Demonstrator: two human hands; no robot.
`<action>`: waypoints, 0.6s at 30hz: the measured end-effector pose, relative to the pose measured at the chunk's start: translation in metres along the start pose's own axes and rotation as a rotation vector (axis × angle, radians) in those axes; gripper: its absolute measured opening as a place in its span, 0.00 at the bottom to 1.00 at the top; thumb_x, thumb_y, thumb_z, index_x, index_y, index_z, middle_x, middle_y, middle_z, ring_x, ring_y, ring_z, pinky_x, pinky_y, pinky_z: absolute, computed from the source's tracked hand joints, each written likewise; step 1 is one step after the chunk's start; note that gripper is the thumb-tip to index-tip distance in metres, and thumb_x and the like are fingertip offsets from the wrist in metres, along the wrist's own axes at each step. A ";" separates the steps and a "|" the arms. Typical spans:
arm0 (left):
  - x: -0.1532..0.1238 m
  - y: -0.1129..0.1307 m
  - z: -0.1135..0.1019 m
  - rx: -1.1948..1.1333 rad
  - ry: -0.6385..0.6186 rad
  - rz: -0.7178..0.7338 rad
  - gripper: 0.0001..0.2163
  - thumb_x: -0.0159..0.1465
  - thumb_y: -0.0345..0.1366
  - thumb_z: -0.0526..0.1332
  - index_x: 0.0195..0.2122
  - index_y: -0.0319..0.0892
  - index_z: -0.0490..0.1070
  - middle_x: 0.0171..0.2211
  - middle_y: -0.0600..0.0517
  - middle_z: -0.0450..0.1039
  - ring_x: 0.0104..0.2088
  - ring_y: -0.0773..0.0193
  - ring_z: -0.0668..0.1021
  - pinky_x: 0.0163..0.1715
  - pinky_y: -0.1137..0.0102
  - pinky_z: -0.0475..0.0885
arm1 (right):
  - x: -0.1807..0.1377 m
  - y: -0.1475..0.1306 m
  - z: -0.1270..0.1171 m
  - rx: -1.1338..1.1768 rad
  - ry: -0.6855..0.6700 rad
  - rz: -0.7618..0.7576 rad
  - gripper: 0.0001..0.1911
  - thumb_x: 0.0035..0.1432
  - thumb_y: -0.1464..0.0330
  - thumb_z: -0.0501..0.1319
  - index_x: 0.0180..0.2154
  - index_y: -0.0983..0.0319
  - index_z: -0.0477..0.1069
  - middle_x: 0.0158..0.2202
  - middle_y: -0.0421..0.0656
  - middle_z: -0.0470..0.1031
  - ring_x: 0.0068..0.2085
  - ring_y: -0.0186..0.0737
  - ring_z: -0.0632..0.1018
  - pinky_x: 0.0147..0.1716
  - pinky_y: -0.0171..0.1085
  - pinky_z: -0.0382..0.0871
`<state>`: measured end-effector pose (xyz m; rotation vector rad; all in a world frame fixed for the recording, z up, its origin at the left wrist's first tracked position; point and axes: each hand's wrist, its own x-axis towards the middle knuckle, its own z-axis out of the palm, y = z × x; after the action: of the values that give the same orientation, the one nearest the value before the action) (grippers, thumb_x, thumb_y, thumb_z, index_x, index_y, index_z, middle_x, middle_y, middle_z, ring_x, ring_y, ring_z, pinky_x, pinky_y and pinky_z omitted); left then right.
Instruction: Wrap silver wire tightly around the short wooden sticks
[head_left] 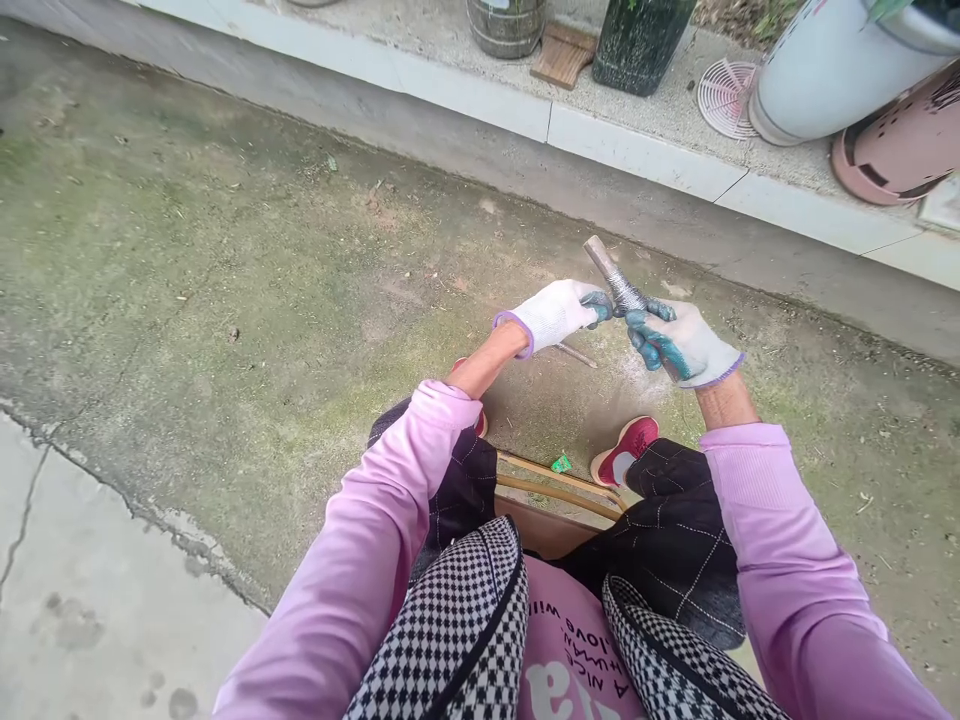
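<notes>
Both hands wear white gloves with blue-green coated fingers and purple cuffs. My right hand (679, 340) is closed round a short stick (598, 258) with silvery wire (627, 294) wound about its middle. The bare end of the stick tilts up and to the left. Beside the wire winding, my left hand (571, 308) has its fingers pressed together close to the stick. What those fingertips pinch, if anything, is too small to make out. A thin rod (576, 354) shows just below the left hand, partly hidden by it.
Along the far side runs a raised ledge (450, 85) with white edging, carrying several plant containers, a pink round grate (727, 97) and a wooden piece (564, 54). A low stool frame (559, 488) is between my legs. A green scrap (561, 463) lies near my red shoe (626, 448).
</notes>
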<state>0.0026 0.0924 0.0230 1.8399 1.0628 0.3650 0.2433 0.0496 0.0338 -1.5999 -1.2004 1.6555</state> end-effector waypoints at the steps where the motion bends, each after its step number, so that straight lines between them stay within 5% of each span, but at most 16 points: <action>1: 0.000 0.000 -0.001 0.012 0.015 0.008 0.13 0.71 0.30 0.62 0.45 0.39 0.88 0.38 0.51 0.86 0.38 0.63 0.80 0.47 0.68 0.78 | -0.002 -0.002 0.000 0.034 -0.027 -0.002 0.31 0.45 0.48 0.88 0.36 0.58 0.77 0.23 0.34 0.70 0.19 0.30 0.64 0.14 0.33 0.58; 8: 0.004 0.004 -0.010 0.217 0.008 -0.004 0.21 0.72 0.32 0.54 0.30 0.40 0.87 0.22 0.53 0.74 0.28 0.60 0.72 0.25 0.71 0.71 | -0.016 -0.010 -0.011 0.002 -0.383 0.088 0.31 0.51 0.48 0.87 0.44 0.62 0.85 0.23 0.34 0.70 0.19 0.32 0.64 0.16 0.35 0.58; 12: -0.002 0.004 -0.019 0.129 -0.093 -0.061 0.11 0.67 0.30 0.64 0.29 0.44 0.83 0.23 0.57 0.72 0.29 0.64 0.70 0.32 0.72 0.70 | -0.013 -0.004 -0.005 -0.342 -0.601 0.237 0.27 0.52 0.49 0.86 0.43 0.61 0.87 0.25 0.38 0.75 0.22 0.34 0.69 0.20 0.36 0.61; 15: -0.009 0.005 -0.022 0.073 -0.150 -0.177 0.08 0.64 0.28 0.67 0.27 0.44 0.78 0.23 0.56 0.69 0.32 0.62 0.69 0.38 0.65 0.68 | -0.001 0.003 0.009 -0.783 -0.495 0.227 0.14 0.61 0.57 0.81 0.34 0.58 0.82 0.27 0.41 0.76 0.25 0.38 0.73 0.25 0.37 0.64; 18: -0.011 0.010 -0.020 0.070 -0.182 -0.237 0.09 0.63 0.30 0.68 0.25 0.44 0.74 0.22 0.52 0.66 0.33 0.59 0.69 0.39 0.60 0.65 | 0.017 0.009 0.014 -1.076 -0.283 0.165 0.14 0.64 0.66 0.78 0.30 0.57 0.76 0.27 0.44 0.76 0.31 0.45 0.77 0.31 0.40 0.67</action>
<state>-0.0111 0.0937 0.0440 1.7465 1.1627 0.0202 0.2288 0.0571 0.0167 -2.1128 -2.4250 1.4032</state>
